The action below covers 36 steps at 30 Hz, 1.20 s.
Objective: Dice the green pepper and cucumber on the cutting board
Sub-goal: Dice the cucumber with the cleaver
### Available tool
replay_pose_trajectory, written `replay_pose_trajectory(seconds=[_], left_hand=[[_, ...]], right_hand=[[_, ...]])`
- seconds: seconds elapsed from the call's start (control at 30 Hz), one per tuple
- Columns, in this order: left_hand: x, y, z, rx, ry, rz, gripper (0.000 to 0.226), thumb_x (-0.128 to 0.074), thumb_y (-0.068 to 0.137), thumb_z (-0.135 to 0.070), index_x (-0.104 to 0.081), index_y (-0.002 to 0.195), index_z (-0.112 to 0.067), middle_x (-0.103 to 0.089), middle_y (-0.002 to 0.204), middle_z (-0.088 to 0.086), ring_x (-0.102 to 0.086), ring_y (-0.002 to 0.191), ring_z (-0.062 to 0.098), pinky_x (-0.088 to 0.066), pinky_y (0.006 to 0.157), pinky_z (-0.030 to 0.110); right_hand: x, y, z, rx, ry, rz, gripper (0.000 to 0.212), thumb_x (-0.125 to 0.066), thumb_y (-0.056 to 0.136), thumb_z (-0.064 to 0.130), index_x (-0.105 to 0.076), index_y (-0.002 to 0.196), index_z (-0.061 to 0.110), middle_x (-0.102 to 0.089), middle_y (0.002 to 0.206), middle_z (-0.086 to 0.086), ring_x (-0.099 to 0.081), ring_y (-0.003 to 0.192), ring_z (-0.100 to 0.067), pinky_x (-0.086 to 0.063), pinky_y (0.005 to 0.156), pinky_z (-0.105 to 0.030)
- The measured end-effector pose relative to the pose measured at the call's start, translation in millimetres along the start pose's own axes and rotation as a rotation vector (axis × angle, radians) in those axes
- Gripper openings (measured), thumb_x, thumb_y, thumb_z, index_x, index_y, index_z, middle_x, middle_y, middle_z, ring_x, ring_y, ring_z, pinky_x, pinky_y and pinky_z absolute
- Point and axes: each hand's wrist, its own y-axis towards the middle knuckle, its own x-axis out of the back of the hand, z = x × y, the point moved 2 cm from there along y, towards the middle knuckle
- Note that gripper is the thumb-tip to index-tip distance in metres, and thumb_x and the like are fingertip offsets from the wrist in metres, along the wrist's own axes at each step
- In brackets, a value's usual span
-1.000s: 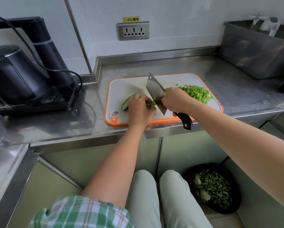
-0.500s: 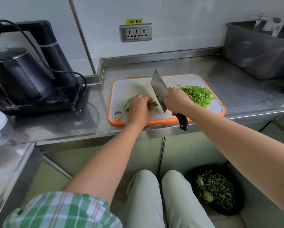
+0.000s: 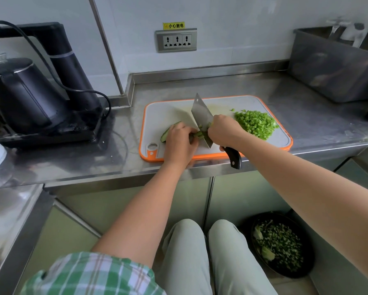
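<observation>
Cucumber (image 3: 170,130) being cut on the board (image 3: 282,143)
The left hand (image 3: 179,143) curls over the cucumber at the board's left, pinning it against rolling; the right hand (image 3: 223,130) grips the knife (image 3: 200,116) close to the blade for control. The diced pepper (image 3: 255,123) is heaped at the right, clear of the cut.

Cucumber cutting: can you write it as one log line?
step: dicing cucumber | left hand: holds cucumber | right hand: grips cleaver | diced green pepper: piled on cutting board
</observation>
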Motion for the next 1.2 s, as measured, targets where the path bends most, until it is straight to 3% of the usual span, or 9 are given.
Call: replay_pose_trajectory(seconds=[0.17,0.33,0.5,0.7,0.87,1.1,1.2], left_hand=[[-0.1,-0.5,-0.7,0.006,0.001,-0.003,0.019,-0.066,0.08,-0.011,-0.075,0.096,-0.014,-0.063,0.095,0.008,-0.052,0.094,0.026,-0.037,0.08,0.027],[-0.1,0.3,-0.8,0.022,-0.011,-0.004,0.02,-0.065,0.078,-0.009,-0.076,0.094,-0.015,-0.064,0.093,0.007,-0.053,0.091,0.026,-0.036,0.079,0.026],[0.8,-0.1,-0.4,0.01,-0.013,-0.007,0.018,-0.066,0.079,-0.011,-0.075,0.094,-0.014,-0.063,0.092,0.008,-0.053,0.09,0.026,-0.028,0.074,0.02],[-0.4,1.2,-0.3,0.018,-0.003,-0.015,0.016,-0.068,0.077,-0.01,-0.072,0.092,-0.011,-0.066,0.093,0.007,-0.055,0.091,0.026,-0.04,0.079,0.029],[-0.5,0.9,-0.5,0.04,-0.024,-0.014,0.014,-0.065,0.075,-0.007,-0.07,0.087,-0.012,-0.066,0.092,0.006,-0.055,0.091,0.024,-0.036,0.076,0.025],[0.7,0.4,-0.7,0.03,-0.037,-0.015,0.008,-0.068,0.076,-0.012,-0.07,0.084,-0.012,-0.065,0.089,0.006,-0.054,0.089,0.025,-0.033,0.074,0.023],[2.1,-0.5,-0.5,0.018,-0.04,-0.022,0.009,-0.07,0.076,-0.012,-0.071,0.085,-0.012,-0.065,0.089,0.006,-0.054,0.089,0.025,-0.033,0.074,0.023]], right_hand=[[6.3,-1.9,-7.3,0.001,0.078,-0.033,0.01,-0.036,0.09,0.0,-0.043,0.096,0.003,-0.051,0.07,-0.012,-0.055,0.043,-0.025,-0.038,0.039,-0.025],[9.7,-6.8,-1.8,0.053,-0.015,0.016,0.01,-0.041,0.084,-0.001,-0.044,0.077,0.005,-0.053,0.066,-0.013,-0.054,0.043,-0.024,-0.04,0.039,-0.025],[1.9,-2.3,-2.9,0.051,-0.066,-0.012,0.005,-0.04,0.088,0.002,-0.044,0.091,0.002,-0.047,0.066,-0.008,-0.048,0.047,-0.021,-0.036,0.042,-0.027],[4.0,-0.6,-11.0,0.045,0.061,-0.068,0.005,-0.037,0.093,0.006,-0.042,0.092,0.004,-0.054,0.077,-0.013,-0.057,0.05,-0.03,-0.039,0.039,-0.027],[7.8,-6.7,-1.5,0.054,-0.015,0.02,0.012,-0.045,0.086,0.0,-0.041,0.077,0.007,-0.052,0.069,-0.011,-0.054,0.042,-0.023,-0.039,0.039,-0.026],[-1.2,-3.5,0.6,0.027,-0.022,0.013,0.003,-0.043,0.086,0.001,-0.044,0.088,0.004,-0.053,0.073,-0.011,-0.053,0.046,-0.022,-0.039,0.042,-0.026],[-6.0,2.5,-4.4,-0.029,0.092,-0.004,0.007,-0.038,0.089,0.002,-0.044,0.09,0.002,-0.058,0.08,-0.017,-0.054,0.048,-0.024,-0.038,0.042,-0.025]])
